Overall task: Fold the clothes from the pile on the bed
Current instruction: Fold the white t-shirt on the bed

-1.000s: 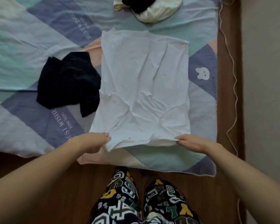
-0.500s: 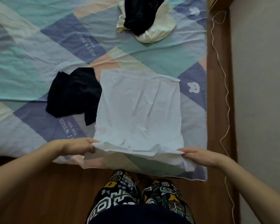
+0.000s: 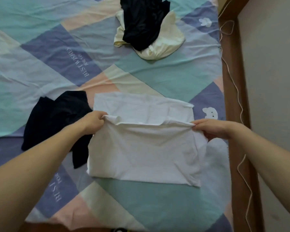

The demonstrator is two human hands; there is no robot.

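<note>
While my left hand [image 3: 92,122] and right hand [image 3: 213,129] each pinch a corner, the white shirt [image 3: 141,153], creased and half doubled over, lies just beside the dark garment [image 3: 57,121].

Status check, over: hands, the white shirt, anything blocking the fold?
Left hand and right hand each pinch the white shirt, near edge lifted over. Dark garment beside its left edge, partly under the left arm. Nothing on the shirt.

A home bedroom: a patchwork sheet [image 3: 157,77] covers the bed, clothes [image 3: 146,29] piled on it, wooden floor [image 3: 233,97] alongside.
</note>
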